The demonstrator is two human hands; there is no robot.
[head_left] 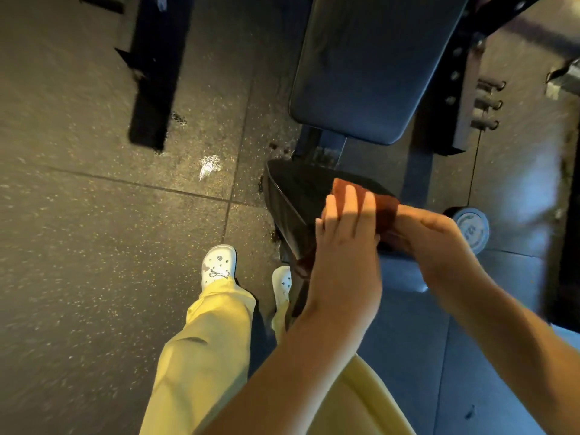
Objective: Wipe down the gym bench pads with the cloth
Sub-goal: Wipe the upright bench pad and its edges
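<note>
A folded reddish-brown cloth [381, 199] sits between my two hands above the black seat pad [292, 196] of the gym bench. My left hand [342, 243] lies over the cloth with straight fingers pointing away from me. My right hand [430, 240] grips the cloth's right side with curled fingers. Beyond the seat pad, the long dark back pad [367, 64] slopes away toward the top of the view. Part of the cloth hangs below my left hand, mostly hidden.
A black rack upright [153, 70] lies across the floor at the upper left. A weight plate [470, 229] and a rack post with pegs [486, 105] stand at the right. My feet in white clogs [218, 266] are on the speckled rubber floor [94, 246].
</note>
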